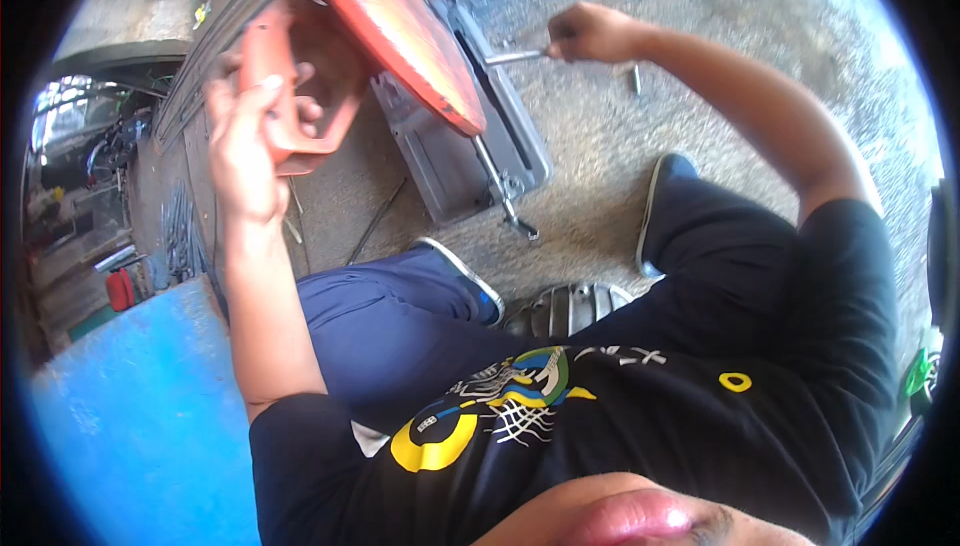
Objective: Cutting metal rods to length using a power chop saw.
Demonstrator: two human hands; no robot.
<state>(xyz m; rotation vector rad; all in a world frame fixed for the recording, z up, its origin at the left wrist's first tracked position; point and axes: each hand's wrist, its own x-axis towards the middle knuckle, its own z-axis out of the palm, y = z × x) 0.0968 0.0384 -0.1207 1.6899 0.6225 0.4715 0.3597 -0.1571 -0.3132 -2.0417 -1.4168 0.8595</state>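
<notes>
A cut-off saw stands on the floor in front of me, with a round orange blade guard [405,41] over its grey metal base [425,171]. My left hand [245,151] is wrapped round the saw's orange loop handle [268,51]. At the far side of the base, my right hand [592,34] is closed on the end of a thin metal rod [517,58]. The rod's other end reaches in over the base, beside the guard. A clamp screw with a crank [507,201] sticks out of the base's near end. The guard hides the blade.
A blue flat surface [150,426] lies at the lower left, with a bundle of metal rods [180,231] beyond it. A short metal piece [637,79] is on the concrete floor below my right forearm. Between my feet sits a ribbed metal object [572,308].
</notes>
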